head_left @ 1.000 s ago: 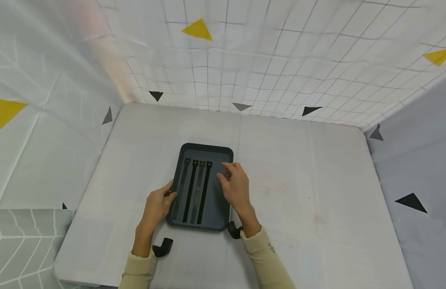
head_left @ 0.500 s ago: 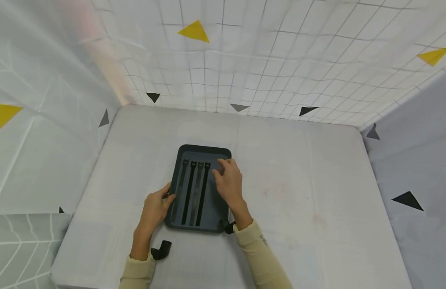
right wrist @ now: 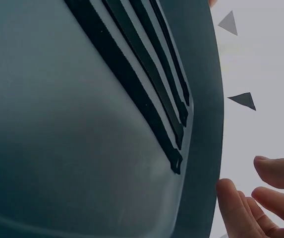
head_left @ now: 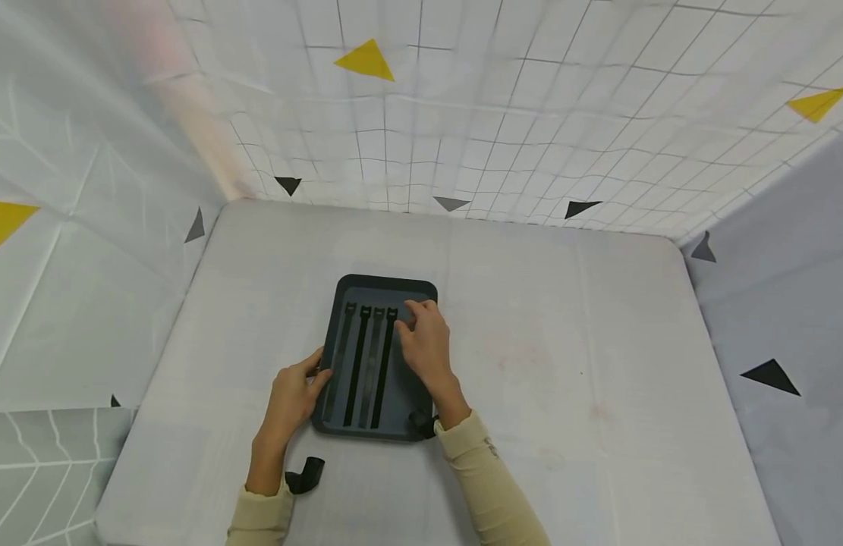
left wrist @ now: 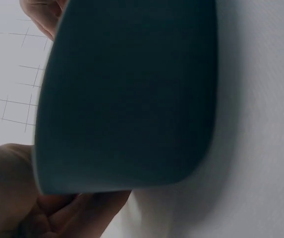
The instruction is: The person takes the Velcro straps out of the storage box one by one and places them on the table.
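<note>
A dark grey tray lies on the white table with several black straps laid side by side along it. My left hand grips the tray's left edge; in the left wrist view its fingers curl beneath the tray's outer wall. Over the tray's right half hovers my right hand, fingers loosely extended beside the head of the rightmost strap. The right wrist view shows the straps close up, with fingertips past the tray's far rim, holding nothing.
The white table is walled by white sheets with a grid pattern and yellow and black triangles. Bare tabletop stretches to the right of the tray. Black wrist mounts sit near my sleeves.
My right hand has moved left across the tray toward the strap heads. My left hand has stayed on the tray's left edge.
</note>
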`<move>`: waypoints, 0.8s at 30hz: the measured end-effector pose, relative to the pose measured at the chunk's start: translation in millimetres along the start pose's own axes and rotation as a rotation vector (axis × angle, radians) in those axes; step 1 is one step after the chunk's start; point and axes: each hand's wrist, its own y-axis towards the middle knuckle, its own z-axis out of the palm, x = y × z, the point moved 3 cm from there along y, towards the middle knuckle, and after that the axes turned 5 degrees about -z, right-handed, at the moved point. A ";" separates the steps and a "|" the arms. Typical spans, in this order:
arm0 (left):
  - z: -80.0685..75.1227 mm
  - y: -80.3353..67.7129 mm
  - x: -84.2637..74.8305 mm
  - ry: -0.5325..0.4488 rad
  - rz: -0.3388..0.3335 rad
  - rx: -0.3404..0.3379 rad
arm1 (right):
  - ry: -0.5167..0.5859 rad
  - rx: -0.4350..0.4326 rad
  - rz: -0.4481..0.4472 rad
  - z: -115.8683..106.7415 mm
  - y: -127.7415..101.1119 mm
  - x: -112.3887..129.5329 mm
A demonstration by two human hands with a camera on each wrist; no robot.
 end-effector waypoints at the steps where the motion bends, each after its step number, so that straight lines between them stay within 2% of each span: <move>1: 0.1 0.0 0.2 0.001 -0.001 0.000 | 0.003 0.003 0.004 0.8 0.2 -0.7; 14: 1.6 1.4 1.9 -0.001 -0.011 0.014 | -0.011 0.015 -0.009 10.6 8.7 -11.9; 24: 2.7 1.8 2.5 0.006 0.005 -0.009 | -0.024 0.089 0.074 23.9 9.7 -17.3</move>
